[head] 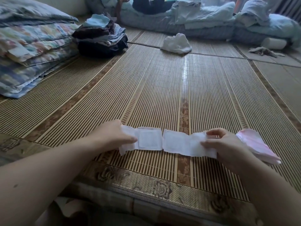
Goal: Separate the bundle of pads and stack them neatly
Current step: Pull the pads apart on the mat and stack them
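Note:
A strip of white pads (pixel 166 141) stretches flat across the bamboo mat (pixel 162 88) in front of me, with a small gap between its two middle squares. My left hand (pixel 112 136) pinches the strip's left end. My right hand (pixel 224 144) pinches its right end. Just right of my right hand lies a pile of pink-and-white pads (pixel 255 145), partly hidden behind that hand.
Folded quilts (pixel 29 51) lie at the far left, a stack of folded clothes (pixel 101 38) beside them. A crumpled white bag (pixel 176 44) sits mid-floor at the back. Bedding (pixel 195 18) lines the far wall. A patterned mat border (pixel 146 185) runs near me.

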